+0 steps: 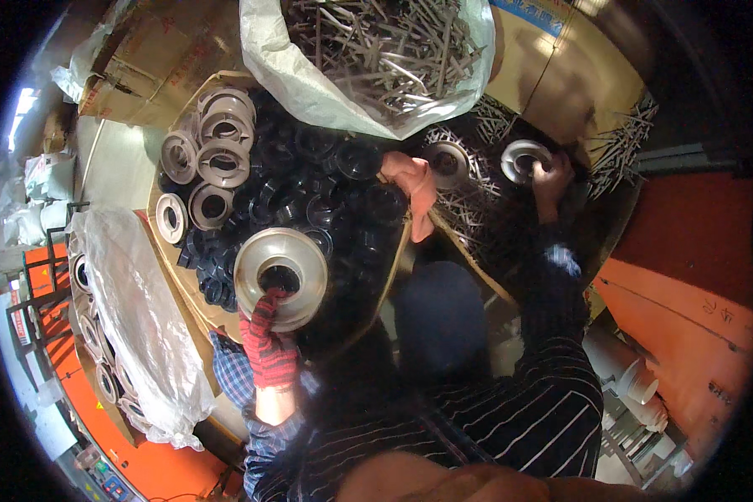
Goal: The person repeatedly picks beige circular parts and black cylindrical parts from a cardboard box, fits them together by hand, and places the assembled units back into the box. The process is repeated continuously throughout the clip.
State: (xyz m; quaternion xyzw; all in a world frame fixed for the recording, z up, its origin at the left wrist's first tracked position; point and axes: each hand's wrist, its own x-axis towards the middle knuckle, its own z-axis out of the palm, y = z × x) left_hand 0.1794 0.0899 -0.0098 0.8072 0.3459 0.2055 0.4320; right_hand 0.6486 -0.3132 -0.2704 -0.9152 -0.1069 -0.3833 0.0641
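Observation:
My left hand (271,350), in a red-and-dark striped knit glove, grips a large beige flanged ring (307,272). Its fingertips reach the ring's dark centre hole. Below the ring lie piled black plastic rings (280,205). Far to the right, my bare right hand (552,182) has its fingers on the rim of a smaller-looking pale ring (514,152). Another beige ring (448,163) rests among thin grey metal strips (468,209) to the left of that hand. The palm side of my right hand is hidden.
An open white sack (268,50) full of metal strips stands at the far middle. Several beige rings (224,163) sit at the left of the black pile. A salmon cloth (412,186) hangs over the box edge. Clear plastic sheeting (146,326) covers more rings at left.

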